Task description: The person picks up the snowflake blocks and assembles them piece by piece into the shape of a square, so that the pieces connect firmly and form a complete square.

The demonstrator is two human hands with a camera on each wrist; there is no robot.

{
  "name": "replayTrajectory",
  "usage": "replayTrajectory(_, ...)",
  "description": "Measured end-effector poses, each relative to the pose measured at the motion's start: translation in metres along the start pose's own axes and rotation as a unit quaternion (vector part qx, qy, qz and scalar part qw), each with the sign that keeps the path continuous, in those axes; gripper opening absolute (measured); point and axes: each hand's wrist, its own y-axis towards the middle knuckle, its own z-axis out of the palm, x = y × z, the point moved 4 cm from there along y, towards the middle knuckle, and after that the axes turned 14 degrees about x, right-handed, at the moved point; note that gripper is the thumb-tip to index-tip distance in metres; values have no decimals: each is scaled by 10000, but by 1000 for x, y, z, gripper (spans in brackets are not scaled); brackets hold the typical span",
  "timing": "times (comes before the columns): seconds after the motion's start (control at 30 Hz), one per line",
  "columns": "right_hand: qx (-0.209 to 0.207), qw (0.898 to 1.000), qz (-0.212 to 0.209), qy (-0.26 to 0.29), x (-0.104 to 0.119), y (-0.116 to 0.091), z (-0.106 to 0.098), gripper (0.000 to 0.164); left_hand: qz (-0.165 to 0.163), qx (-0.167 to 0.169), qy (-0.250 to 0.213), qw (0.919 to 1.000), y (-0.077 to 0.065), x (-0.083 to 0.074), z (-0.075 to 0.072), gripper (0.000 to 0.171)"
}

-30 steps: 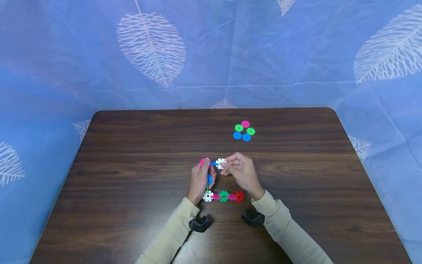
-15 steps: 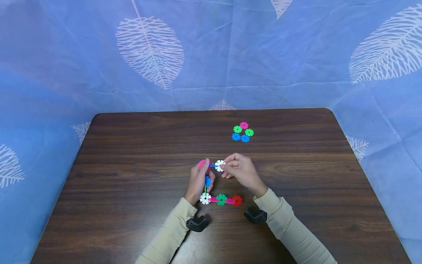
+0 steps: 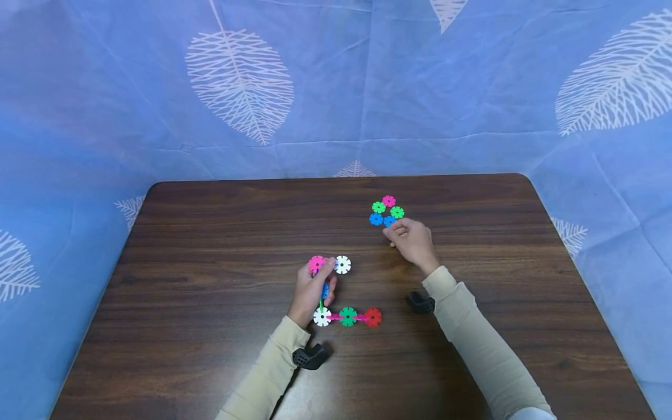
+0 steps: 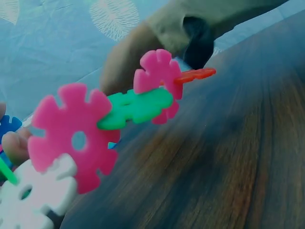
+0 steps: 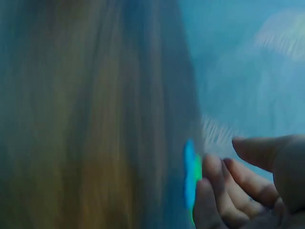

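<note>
My left hand grips a chain of interlocking snowflake discs by its left side, thumb over the pink disc. A white disc sticks out to the right at the chain's top. Along its bottom run a white disc, a green disc and a red disc, joined by pink ones; the left wrist view shows a pink disc close up. My right hand reaches to a loose blue disc, fingertips overlapping its edge. In the right wrist view, thumb and fingers stand apart.
Beside that blue disc lie another blue disc, two light green discs and a pink disc, grouped in a ring. The dark wooden table ends at a blue leaf-patterned cloth.
My right hand has let go of the chain's white disc and moved away and right to the loose discs. My left hand still holds the chain, shifted slightly left.
</note>
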Motion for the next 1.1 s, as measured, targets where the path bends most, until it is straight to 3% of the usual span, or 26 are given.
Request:
replayTrajectory(0.13, -671, 9960, 436, -387, -24, 19, -18, 27, -59, -89, 19, 9999, -2, 1, -2, 29)
replayTrajectory(0.27, -918, 9918, 820, -348, -36, 33, -26, 31, -81, -99, 45, 9999, -4, 3, -4, 33)
replayTrajectory(0.53, -1008, 9777, 1659, -807, -32, 51, -27, 41, -146, -214, 75, 9996, -6, 3, -6, 34)
replayTrajectory(0.77, -904, 9688, 1945, -1239, -25, 58, -27, 37, -117, -193, 34, 9997, -4, 3, -6, 34)
replayTrajectory(0.97, -751, 9742, 1970, -806, -29, 59, -30, 35, 20, -171, 81, 9998, 0, -2, -6, 30)
replayTrajectory(1.1, -991, 9775, 1855, -144, -37, 55, -34, 29, 59, -204, 48, 9998, 0, -6, -7, 30)
